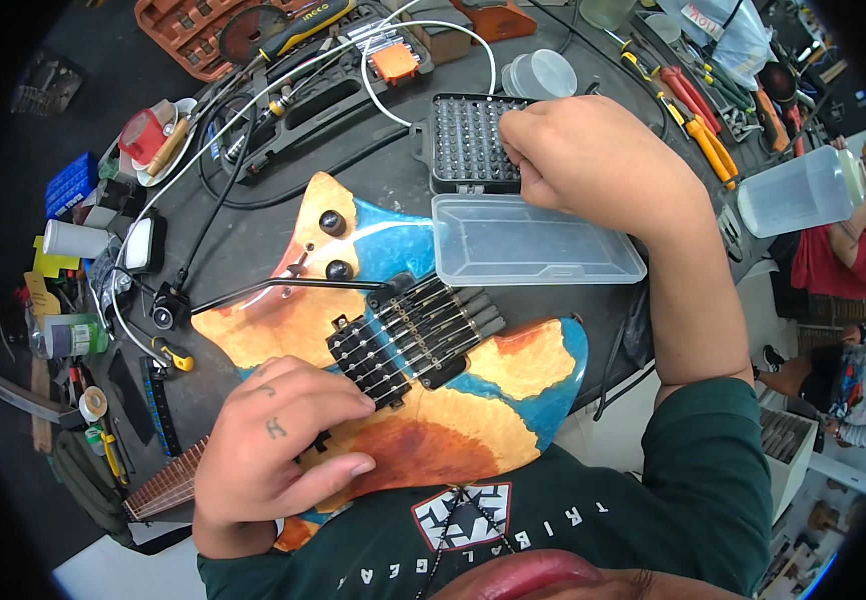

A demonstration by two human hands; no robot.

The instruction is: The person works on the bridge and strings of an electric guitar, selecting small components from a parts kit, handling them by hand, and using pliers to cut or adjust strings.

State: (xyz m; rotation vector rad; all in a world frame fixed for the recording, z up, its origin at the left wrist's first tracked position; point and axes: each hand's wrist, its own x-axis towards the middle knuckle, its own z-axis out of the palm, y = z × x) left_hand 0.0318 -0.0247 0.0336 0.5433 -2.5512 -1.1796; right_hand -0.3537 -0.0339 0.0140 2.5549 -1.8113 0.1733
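Note:
An electric guitar (453, 440) with a wood and blue body lies across the bench in front of me. My left hand (278, 430) rests on it, fingers and thumb stretched out beside the black pickup (370, 360) and the strings. Behind the guitar, an open black case (465, 145) holds rows of small screwdriver bits. My right hand (593, 150) is over the right end of that case, its fingers curled closed; whatever they pinch is hidden. The clear plastic lid (533, 245) extends towards me, overlapping the guitar's edge. A black tremolo arm (288, 283) reaches left from the bridge (438, 330).
A dark toolbox (318, 105) and an orange case (178, 35) stand at the back. White and black cables (288, 195) loop across the bench. Pliers (708, 145) and a clear container (793, 192) lie to the right. Other people (838, 250) are at the far right.

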